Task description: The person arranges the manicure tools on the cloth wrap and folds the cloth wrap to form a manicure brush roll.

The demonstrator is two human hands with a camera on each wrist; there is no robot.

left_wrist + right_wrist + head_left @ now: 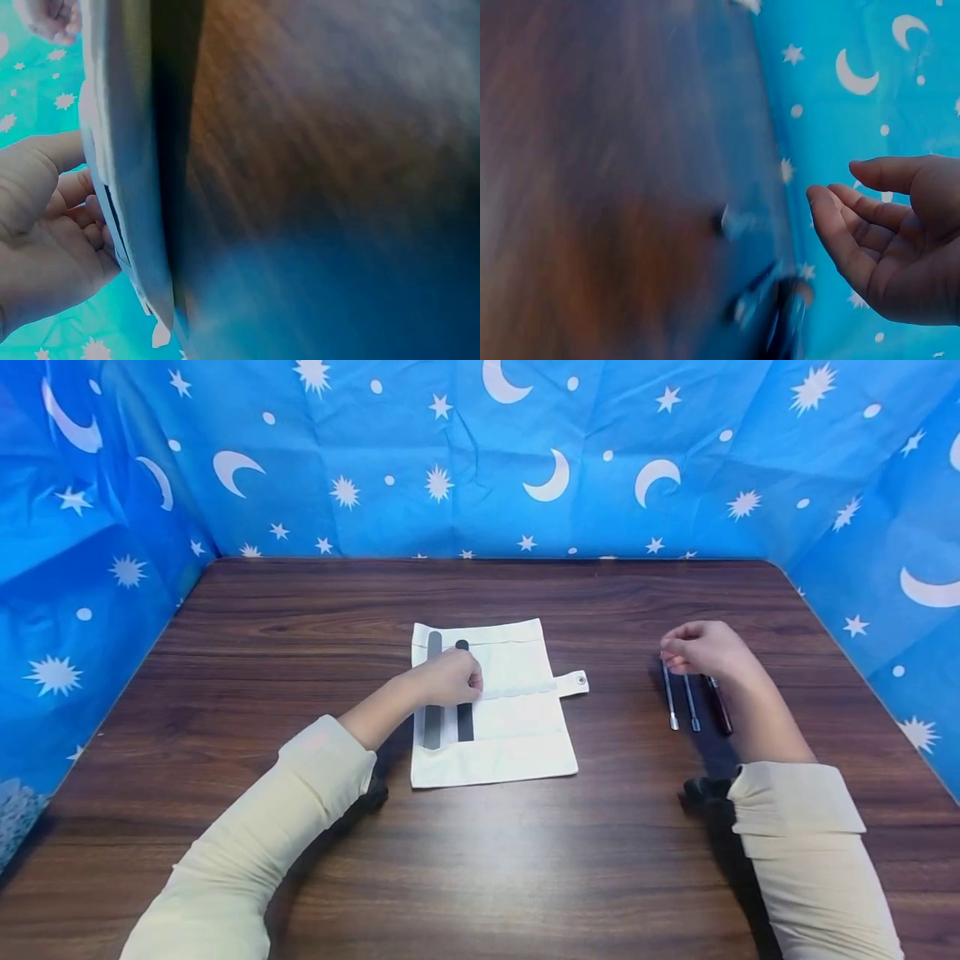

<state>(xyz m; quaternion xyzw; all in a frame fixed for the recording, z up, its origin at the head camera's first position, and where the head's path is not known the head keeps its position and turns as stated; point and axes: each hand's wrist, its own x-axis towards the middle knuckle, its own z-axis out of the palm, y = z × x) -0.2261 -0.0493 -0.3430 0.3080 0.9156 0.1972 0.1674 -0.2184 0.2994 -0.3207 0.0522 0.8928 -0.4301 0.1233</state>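
Note:
A white fabric roll-up pouch [517, 760] lies unfolded on the table. In its left part are a grey nail file [432, 727] and a black nail file [465, 727], side by side. My left hand [448, 678] is over the files, its curled fingers and thumb at the pouch's middle pocket edge; the fingertips are partly hidden. To the right, my right hand [705, 647] hovers above two slim metal sticks [670, 702] and a dark red-handled tool [720, 710]. In the right wrist view its thumb and index fingertip stay apart, with nothing between them.
A strap with a metal snap [580, 681] sticks out from the pouch's right side. The brown wood-grain table [495, 860] spreads around everything. Blue cloth [480, 460] with moons and stars hangs along the back and both sides.

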